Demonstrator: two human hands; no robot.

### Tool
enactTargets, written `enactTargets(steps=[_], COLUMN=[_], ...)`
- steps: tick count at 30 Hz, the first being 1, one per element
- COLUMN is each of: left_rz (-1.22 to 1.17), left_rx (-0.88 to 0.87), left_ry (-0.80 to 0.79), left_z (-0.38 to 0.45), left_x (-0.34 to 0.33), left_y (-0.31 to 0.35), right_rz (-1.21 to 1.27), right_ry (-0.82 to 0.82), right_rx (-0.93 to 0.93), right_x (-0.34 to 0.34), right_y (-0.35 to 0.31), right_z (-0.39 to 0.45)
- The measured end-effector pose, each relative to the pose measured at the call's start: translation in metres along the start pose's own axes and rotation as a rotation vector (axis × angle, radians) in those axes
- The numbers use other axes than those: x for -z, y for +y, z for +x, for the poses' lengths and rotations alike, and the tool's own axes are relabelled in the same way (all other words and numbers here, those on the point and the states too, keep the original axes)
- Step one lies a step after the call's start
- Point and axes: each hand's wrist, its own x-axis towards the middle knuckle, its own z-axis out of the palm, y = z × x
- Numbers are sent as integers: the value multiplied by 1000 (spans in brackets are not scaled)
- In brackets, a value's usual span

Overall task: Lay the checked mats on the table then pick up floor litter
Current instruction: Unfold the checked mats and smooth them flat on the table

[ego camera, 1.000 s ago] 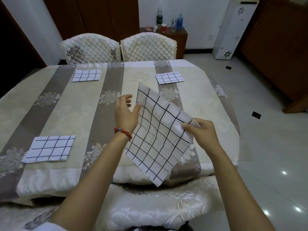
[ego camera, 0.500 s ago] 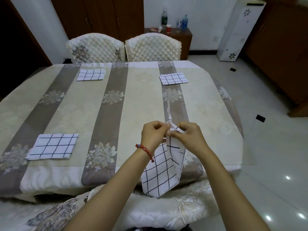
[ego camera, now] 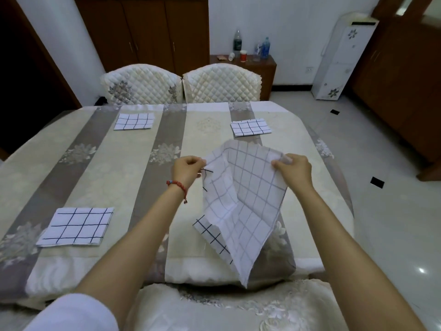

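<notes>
A checked mat is being held above the near right part of the table, its lower corner hanging past the table edge. One upper corner is being pinched by the curled fingers of the left hand, on whose wrist a red bead bracelet is being worn; the opposite corner is being pinched by the right hand. Three folded checked mats are being displayed flat on the striped tablecloth: near left, far left, far right. Two quilted chairs are being kept at the far side.
</notes>
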Motion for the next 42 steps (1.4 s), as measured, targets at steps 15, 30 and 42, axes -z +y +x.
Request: enactTargets(steps=[15, 30, 42], left_rz=[151, 531, 789], left_rx=[-488, -576, -135], left_ry=[259, 49, -228], left_z=[67, -20, -40], left_x=[71, 91, 67], left_y=[98, -54, -132], right_rz=[204, 301, -188], right_ry=[315, 158, -108], right_rx=[298, 23, -177], right_x=[45, 29, 8], right_y=[-52, 113, 182], right_z=[79, -19, -36])
